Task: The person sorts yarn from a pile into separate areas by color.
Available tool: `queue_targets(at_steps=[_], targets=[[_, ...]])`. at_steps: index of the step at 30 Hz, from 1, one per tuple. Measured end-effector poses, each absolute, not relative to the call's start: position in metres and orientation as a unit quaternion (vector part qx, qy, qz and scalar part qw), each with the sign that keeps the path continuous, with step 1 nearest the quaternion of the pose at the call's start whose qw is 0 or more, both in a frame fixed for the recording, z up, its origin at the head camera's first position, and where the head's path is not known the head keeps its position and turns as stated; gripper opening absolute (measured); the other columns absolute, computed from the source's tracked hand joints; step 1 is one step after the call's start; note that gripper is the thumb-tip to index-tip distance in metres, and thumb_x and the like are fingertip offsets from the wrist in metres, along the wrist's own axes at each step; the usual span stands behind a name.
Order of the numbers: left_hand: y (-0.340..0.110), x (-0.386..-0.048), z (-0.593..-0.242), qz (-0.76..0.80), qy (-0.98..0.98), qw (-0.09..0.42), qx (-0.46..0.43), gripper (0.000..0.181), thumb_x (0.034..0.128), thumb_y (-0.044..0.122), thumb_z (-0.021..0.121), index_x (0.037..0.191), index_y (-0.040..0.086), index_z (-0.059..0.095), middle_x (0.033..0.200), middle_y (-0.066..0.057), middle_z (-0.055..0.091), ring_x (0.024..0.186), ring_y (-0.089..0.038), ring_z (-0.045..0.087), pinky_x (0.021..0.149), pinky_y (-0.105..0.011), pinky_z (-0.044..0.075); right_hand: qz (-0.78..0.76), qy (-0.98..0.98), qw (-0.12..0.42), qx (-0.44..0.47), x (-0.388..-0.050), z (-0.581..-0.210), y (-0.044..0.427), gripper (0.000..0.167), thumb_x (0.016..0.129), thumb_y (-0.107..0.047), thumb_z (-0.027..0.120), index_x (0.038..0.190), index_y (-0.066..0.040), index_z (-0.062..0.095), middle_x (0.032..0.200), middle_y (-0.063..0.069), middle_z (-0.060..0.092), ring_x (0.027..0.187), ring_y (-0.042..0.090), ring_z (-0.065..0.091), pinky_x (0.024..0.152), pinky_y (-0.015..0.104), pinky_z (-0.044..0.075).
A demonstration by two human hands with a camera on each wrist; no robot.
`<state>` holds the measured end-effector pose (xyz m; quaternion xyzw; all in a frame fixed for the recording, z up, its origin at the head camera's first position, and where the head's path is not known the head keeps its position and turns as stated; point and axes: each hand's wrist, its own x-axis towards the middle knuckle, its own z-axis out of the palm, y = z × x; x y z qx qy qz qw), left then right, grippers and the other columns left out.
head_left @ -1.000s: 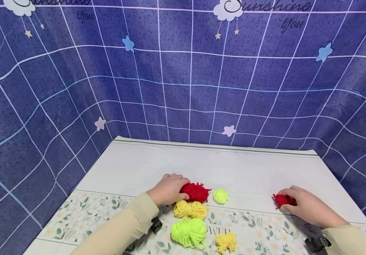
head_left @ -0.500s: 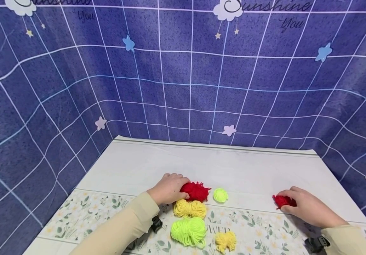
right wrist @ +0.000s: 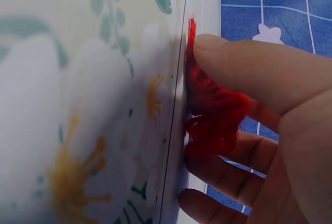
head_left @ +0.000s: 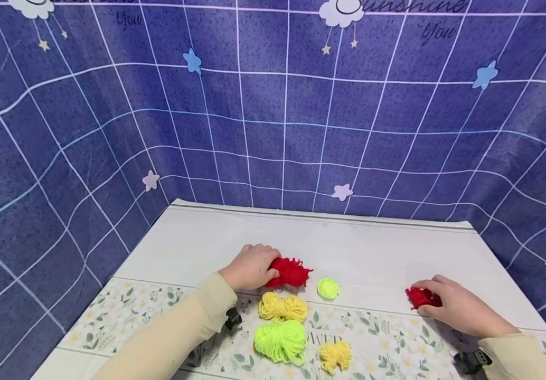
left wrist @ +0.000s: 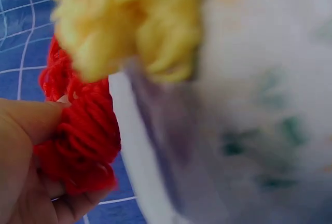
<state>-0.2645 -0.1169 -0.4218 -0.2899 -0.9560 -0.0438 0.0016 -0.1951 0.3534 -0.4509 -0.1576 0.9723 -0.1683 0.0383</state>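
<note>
My left hand (head_left: 250,268) grips a large red yarn bundle (head_left: 291,273) near the middle of the table. In the left wrist view, thumb and fingers close round the red strands, and the bundle looks lifted off the cloth. Just in front of it lies a yellow yarn skein (head_left: 282,307), which looms blurred at the top of that view. Over on the right, my right hand (head_left: 460,309) holds a smaller red yarn bundle (head_left: 422,298) between thumb and fingers. The right wrist view shows this bundle (right wrist: 215,112) resting against the tablecloth, partly hidden by the thumb.
A small lime-green yarn ball (head_left: 328,288) sits right of the large red bundle. Nearer me lie a large lime-green skein (head_left: 280,342) and a small yellow bundle (head_left: 335,356). A blue gridded curtain (head_left: 263,132) encloses the back and sides of the white, flower-printed tablecloth (head_left: 368,248).
My left hand has moved up and away from the yellow skein with the large red bundle, opening a gap between them. The right hand stays nearly in place. The head view has shifted slightly.
</note>
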Motion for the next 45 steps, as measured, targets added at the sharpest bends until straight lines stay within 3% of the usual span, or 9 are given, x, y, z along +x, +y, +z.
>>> queue_targets(at_steps=[15, 27, 35, 45], targets=[[-0.042, -0.273, -0.380, -0.030, -0.942, 0.038, -0.333, 0.023, 0.0974, 0.041, 0.066, 0.108, 0.020, 0.065, 0.101, 0.009, 0.066, 0.099, -0.014, 0.059, 0.098, -0.045, 0.040, -0.164, 0.972, 0.005, -0.170, -0.192, -0.453, 0.356, 0.055, 0.082, -0.043, 0.083, 0.126, -0.013, 0.068, 0.101, -0.004, 0.060, 0.088, 0.012, 0.059, 0.071, 0.037, 0.052], [0.029, -0.263, -0.389, -0.017, -0.935, 0.038, -0.353, 0.030, 0.0960, 0.048, 0.065, 0.113, 0.023, 0.064, 0.106, 0.012, 0.066, 0.099, -0.011, 0.059, 0.094, -0.039, 0.041, -0.170, 0.974, 0.030, -0.148, -0.192, -0.449, 0.352, 0.058, 0.082, -0.042, 0.083, 0.127, -0.011, 0.067, 0.103, -0.002, 0.061, 0.092, 0.017, 0.059, 0.076, 0.044, 0.052], [0.071, -0.258, -0.403, -0.014, -0.936, 0.041, -0.348, 0.029, 0.0940, 0.052, 0.066, 0.106, 0.026, 0.063, 0.096, 0.016, 0.063, 0.088, -0.008, 0.055, 0.083, -0.034, 0.039, -0.174, 0.975, 0.038, -0.134, -0.194, -0.452, 0.354, 0.057, 0.081, -0.042, 0.083, 0.127, -0.011, 0.068, 0.097, -0.004, 0.058, 0.084, 0.013, 0.052, 0.070, 0.037, 0.047], [0.103, -0.246, -0.422, 0.016, -0.938, 0.035, -0.343, 0.030, 0.0946, 0.057, 0.062, 0.109, 0.030, 0.063, 0.099, 0.017, 0.064, 0.090, -0.008, 0.057, 0.084, -0.035, 0.038, -0.188, 0.972, 0.025, -0.142, -0.193, -0.455, 0.354, 0.058, 0.081, -0.038, 0.084, 0.126, -0.007, 0.067, 0.093, -0.005, 0.056, 0.077, 0.010, 0.050, 0.064, 0.029, 0.045]])
